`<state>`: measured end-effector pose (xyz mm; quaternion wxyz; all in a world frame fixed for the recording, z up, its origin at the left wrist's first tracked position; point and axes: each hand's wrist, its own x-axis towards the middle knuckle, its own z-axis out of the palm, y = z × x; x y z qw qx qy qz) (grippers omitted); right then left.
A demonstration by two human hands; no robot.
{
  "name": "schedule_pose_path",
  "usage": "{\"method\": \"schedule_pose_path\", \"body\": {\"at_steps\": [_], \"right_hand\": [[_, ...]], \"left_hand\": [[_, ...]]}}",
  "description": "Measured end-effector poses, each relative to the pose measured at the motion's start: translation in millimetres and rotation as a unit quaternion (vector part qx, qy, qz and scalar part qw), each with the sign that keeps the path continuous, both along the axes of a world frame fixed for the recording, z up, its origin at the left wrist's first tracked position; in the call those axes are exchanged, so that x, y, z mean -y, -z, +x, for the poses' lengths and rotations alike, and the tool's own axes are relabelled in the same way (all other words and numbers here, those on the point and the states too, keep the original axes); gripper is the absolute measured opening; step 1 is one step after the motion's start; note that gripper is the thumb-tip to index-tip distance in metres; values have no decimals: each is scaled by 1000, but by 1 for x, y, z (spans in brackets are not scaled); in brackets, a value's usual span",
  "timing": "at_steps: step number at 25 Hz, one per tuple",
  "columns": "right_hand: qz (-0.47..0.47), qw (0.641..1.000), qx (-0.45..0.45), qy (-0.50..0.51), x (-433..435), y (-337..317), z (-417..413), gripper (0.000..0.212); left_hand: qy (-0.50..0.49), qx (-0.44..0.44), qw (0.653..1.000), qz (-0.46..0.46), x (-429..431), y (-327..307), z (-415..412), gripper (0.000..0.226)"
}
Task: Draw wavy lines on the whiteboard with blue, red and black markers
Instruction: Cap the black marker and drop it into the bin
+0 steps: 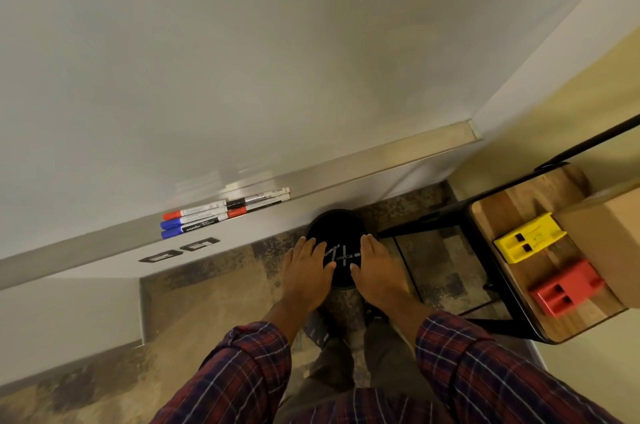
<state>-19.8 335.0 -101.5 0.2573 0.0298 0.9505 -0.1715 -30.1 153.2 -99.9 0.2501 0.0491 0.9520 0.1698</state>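
A blank whiteboard (242,60) fills the upper view. On its metal tray (381,155) lie several markers side by side: two with blue caps (171,229), red-capped ones (173,215) and one with a black cap (235,204). Below and right of the markers, my left hand (306,271) and my right hand (379,268) are stretched out flat, palms down, fingers apart, over a round black stool top (341,233). Neither hand holds anything. Plaid sleeves cover both forearms.
A wooden side table (519,212) with a black frame stands at the right, carrying a yellow block (528,238), a red block (564,287) and a cardboard box (609,243). Two wall sockets (180,249) sit under the tray. Patterned floor lies below.
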Motion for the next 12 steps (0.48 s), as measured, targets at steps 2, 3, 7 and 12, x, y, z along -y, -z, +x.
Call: {"method": "schedule_pose_path", "body": {"at_steps": [2, 3, 7, 12], "right_hand": [[14, 1000, -13, -15, 0, -2, 2, 76], [20, 999, -21, -19, 1, -5, 3, 76], [34, 997, -61, -15, 0, -20, 3, 77], [50, 994, -100, -4, -21, -43, 1, 78]], "left_hand": [[18, -9, 1000, -3, 1, -2, -2, 61], [28, -13, 1000, -5, 1, -3, -3, 61], [73, -31, 997, -11, -3, -12, -8, 60], [128, -71, 989, -2, -25, -34, -20, 60]]}}
